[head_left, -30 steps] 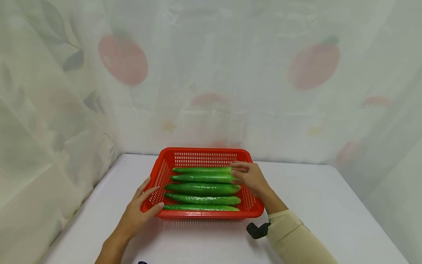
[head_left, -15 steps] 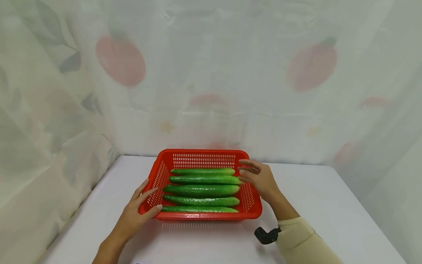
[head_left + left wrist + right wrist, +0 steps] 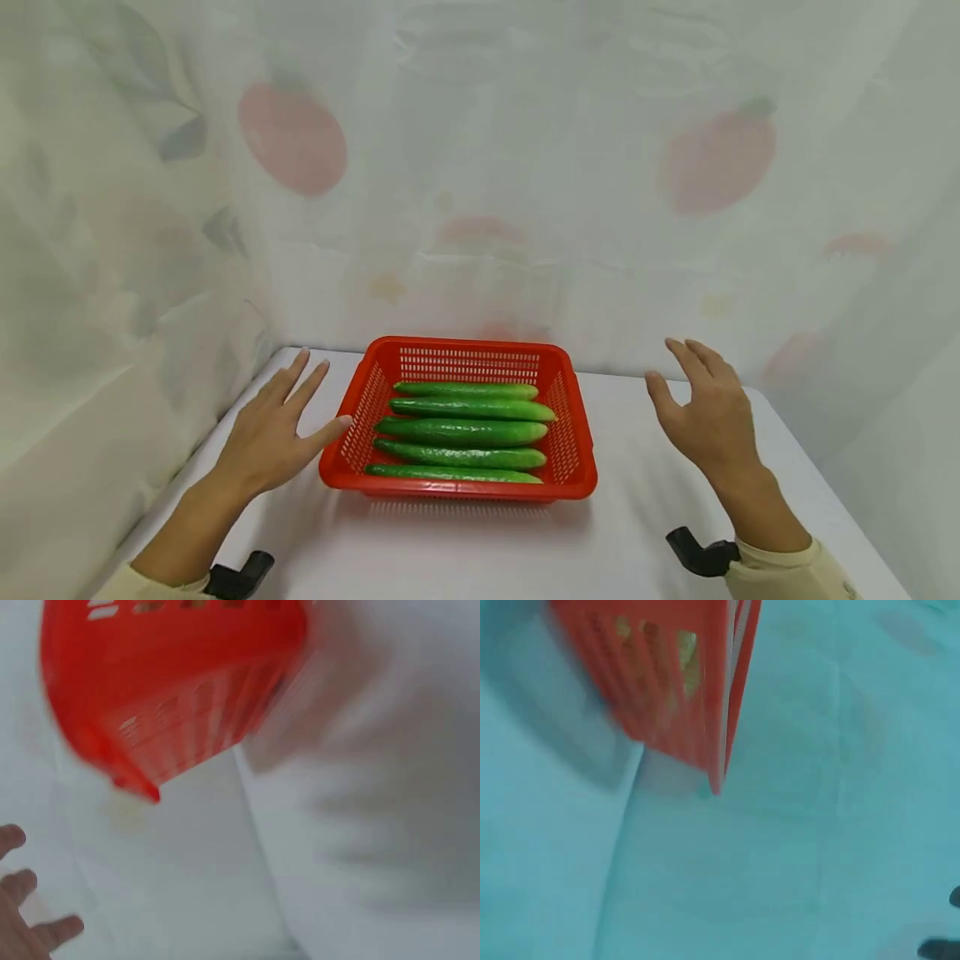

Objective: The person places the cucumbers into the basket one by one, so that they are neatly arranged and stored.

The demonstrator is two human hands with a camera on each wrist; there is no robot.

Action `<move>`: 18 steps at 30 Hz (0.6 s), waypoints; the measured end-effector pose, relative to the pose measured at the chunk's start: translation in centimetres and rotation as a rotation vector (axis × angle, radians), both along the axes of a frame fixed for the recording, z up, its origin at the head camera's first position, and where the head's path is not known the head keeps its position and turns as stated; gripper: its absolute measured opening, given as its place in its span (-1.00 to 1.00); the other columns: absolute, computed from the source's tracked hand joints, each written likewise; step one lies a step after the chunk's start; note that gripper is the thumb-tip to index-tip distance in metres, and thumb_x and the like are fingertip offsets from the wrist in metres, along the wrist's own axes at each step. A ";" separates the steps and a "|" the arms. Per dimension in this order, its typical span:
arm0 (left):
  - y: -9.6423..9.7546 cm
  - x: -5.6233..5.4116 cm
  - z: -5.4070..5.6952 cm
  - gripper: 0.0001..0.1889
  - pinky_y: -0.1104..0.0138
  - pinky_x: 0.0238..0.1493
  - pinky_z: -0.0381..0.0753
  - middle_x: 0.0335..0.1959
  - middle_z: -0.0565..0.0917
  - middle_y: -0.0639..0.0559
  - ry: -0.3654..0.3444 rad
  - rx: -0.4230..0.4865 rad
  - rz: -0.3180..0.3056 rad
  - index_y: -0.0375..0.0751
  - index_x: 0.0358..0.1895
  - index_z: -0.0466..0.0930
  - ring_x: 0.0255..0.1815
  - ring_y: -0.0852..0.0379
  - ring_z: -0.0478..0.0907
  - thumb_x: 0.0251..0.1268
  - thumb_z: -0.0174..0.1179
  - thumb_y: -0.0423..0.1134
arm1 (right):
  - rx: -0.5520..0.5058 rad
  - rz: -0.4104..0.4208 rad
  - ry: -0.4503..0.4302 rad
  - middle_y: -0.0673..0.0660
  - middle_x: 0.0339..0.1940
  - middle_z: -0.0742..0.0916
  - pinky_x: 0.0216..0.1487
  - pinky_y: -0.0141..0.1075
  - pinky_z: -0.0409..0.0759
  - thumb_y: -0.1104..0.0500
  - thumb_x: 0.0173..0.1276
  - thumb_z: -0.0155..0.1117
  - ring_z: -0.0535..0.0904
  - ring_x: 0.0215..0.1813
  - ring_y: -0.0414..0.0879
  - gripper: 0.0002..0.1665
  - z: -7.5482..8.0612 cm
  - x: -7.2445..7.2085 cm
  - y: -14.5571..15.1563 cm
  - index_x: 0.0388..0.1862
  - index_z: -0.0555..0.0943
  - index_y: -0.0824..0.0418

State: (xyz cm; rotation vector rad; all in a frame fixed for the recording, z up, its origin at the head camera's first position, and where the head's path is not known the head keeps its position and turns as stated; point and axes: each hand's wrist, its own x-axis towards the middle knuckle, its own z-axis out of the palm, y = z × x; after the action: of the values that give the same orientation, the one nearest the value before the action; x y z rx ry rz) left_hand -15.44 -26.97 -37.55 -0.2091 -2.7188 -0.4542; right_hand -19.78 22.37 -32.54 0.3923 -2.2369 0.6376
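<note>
A red plastic basket [image 3: 457,490] with slotted walls sits on the white table in the head view. Several green cucumbers [image 3: 461,431] lie side by side inside it, pale ends to the right. My left hand [image 3: 266,437] is raised at the basket's left, fingers spread, its thumb tip overlapping the rim in this view. Well off to the right, my right hand [image 3: 708,412] is held up with fingers extended and nothing in it. Both wrist views show the basket's slotted outer wall [image 3: 202,712], with fingertips at the edge of the picture.
The white tabletop [image 3: 450,558] spreads around the basket. Behind it hangs a pale curtain [image 3: 480,183] with faded fruit prints, and another printed sheet [image 3: 82,333] closes off the left side. A black wrist mount [image 3: 701,552] sticks out near the right cuff.
My right hand has drawn away from the cucumbers, out of the basket and to the right. My left hand has let go of the basket's left rim and moved up and left.
</note>
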 end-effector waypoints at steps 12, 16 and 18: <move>-0.8 -1.1 3.2 -0.03 -0.48 -0.15 -0.71 0.53 -0.45 -0.14 -0.130 -0.103 0.170 0.15 0.56 -0.25 0.37 -0.41 -0.72 0.19 -0.13 0.50 | 0.287 -0.312 -0.520 0.44 0.51 -0.21 -0.17 0.65 -0.41 -0.56 0.30 -0.27 -0.47 0.36 0.61 -0.01 1.4 0.9 2.1 0.58 -0.12 -0.18; -0.8 -1.2 3.4 -0.01 -0.45 -0.18 -0.75 0.52 -0.48 -0.18 -0.169 -0.102 0.185 0.13 0.56 -0.28 0.34 -0.45 -0.73 0.18 -0.16 0.52 | 0.284 -0.311 -0.583 0.43 0.50 -0.26 -0.22 0.66 -0.43 -0.59 0.28 -0.32 -0.55 0.33 0.61 0.02 1.2 0.8 2.3 0.58 -0.18 -0.18; -0.8 -1.2 3.4 0.00 -0.45 -0.18 -0.75 0.52 -0.48 -0.19 -0.177 -0.102 0.188 0.12 0.56 -0.28 0.34 -0.46 -0.73 0.17 -0.16 0.53 | 0.283 -0.310 -0.597 0.44 0.50 -0.27 -0.23 0.66 -0.44 -0.59 0.27 -0.32 -0.56 0.32 0.61 0.02 1.2 0.7 2.3 0.58 -0.20 -0.18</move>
State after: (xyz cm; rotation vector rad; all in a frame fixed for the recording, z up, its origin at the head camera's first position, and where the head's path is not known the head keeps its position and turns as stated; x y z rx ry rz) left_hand -16.68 -27.75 -34.16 0.0632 -2.9018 -0.2924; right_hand -19.04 24.66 -31.34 -0.0269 -2.8918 0.2908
